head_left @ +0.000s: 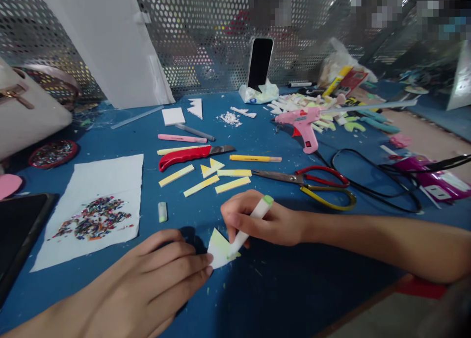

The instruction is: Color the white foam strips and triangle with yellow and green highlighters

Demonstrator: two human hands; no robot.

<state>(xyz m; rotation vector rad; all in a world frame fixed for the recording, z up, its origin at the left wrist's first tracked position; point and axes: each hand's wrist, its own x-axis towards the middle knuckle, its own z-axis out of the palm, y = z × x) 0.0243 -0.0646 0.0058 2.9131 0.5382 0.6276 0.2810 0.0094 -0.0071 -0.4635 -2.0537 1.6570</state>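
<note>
My right hand (259, 220) grips a white marker (250, 230) with a green end, its lower tip against a small white triangular piece (220, 252). Pale green colour covers the upper part of that piece. At its left corner, my left hand (158, 274) has its fingertips closed on the edge, the thumb hidden from view. A small clear-and-green marker cap (162, 212) lies beyond the left fingers. Several yellow-tinted strips (233, 184) and a yellow zigzag piece (212, 168) are spread behind the hands.
Behind lie a red-handled knife (191, 156), scissors (305, 178), a yellow marker (253, 158) and a pink marker (182, 138). A pink glue gun (301, 122) trails a black cable on the right. Shiny bits (97, 218) cover a white sheet (110, 173) at left. A phone (260, 63) stands behind.
</note>
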